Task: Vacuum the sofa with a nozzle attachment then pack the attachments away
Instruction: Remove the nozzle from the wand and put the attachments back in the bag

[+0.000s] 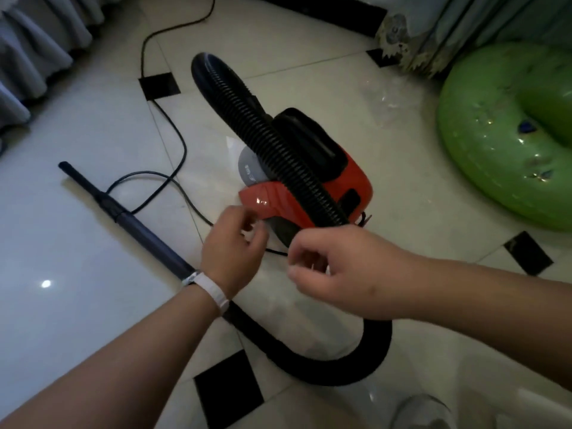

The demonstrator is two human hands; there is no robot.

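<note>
Red vacuum cleaner [309,193] sits on tiled floor [93,134], mid-frame. Black ribbed hose [278,140] arches over its top, passes behind hands, loops on floor near bottom edge. Extension tube with narrow nozzle [133,218] lies on floor left of vacuum, power cord [176,140] trailing beside it. Left hand [233,243], white wristband [210,289] on wrist, and right hand [328,270] hover close together just over vacuum's near end. Fingers of both curled, blurred; cannot tell whether either pinches anything. Green inflatable ring [483,144] at right.
</note>
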